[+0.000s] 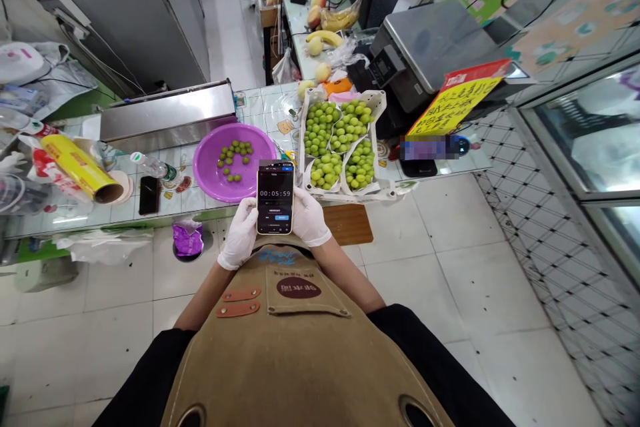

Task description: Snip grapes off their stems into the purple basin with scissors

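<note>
white disposable gloves cover both my hands. my left hand (240, 233) and my right hand (309, 217) are both closed around a black smartphone (275, 198), one on each long edge. they hold it upright in front of my tan canvas apron (295, 347). its screen faces me and shows a timer reading 00:05:59.

i hold the smartphone just on my side of the white tiled counter (270, 107). in my view its top edge overlaps the round purple plastic bowl (207, 167), where a scatter of loose green grapes (234, 159) lies. just right of the bowl stands a white foam tray (379, 107) packed with bunches of green grapes (340, 140).

left of the bowl, a second dark phone (149, 195) lies flat near a clear water bottle (150, 165) on its side. further left is a yellow roll of cling film (80, 167). a steel weighing scale (430, 47) sits beyond the tray.
</note>
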`<state>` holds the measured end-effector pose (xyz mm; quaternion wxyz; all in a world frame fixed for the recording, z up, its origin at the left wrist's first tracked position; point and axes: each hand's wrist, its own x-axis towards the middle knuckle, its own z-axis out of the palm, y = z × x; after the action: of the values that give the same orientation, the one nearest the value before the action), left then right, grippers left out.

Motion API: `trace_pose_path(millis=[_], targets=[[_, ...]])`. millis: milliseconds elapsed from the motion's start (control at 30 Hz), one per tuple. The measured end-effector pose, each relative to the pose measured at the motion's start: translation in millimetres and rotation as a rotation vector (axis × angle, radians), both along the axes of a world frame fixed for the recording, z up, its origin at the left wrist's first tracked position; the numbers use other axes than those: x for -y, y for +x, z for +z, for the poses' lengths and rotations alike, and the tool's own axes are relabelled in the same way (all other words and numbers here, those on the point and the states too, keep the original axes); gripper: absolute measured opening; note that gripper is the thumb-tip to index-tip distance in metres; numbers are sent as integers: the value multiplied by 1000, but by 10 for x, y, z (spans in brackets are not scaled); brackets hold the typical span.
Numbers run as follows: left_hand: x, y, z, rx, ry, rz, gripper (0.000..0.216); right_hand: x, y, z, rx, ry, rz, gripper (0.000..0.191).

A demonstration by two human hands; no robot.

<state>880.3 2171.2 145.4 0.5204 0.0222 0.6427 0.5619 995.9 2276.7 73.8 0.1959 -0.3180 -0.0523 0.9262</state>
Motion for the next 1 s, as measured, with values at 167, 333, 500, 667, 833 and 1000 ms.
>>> trace_pose_path(millis=[167, 333, 500, 667, 833, 1000], targets=[[14, 21, -30, -14, 2, 73, 44, 7, 73, 120, -69, 239, 55, 71], [19, 46, -34, -29, 15, 62, 44, 42, 178, 120, -72, 313, 96, 78], [4, 75, 10, -45, 28, 63, 43, 14, 211, 146, -104, 265, 110, 76], [12, 97, 47, -81, 30, 51, 44, -106, 88, 172, 12, 310, 39, 60], [75, 104, 34, -170, 11, 14, 46, -208, -88, 186, 182, 322, -31, 43], [131, 83, 23, -200, 17, -3, 46, -185, -174, 227, 207, 286, -42, 38]])
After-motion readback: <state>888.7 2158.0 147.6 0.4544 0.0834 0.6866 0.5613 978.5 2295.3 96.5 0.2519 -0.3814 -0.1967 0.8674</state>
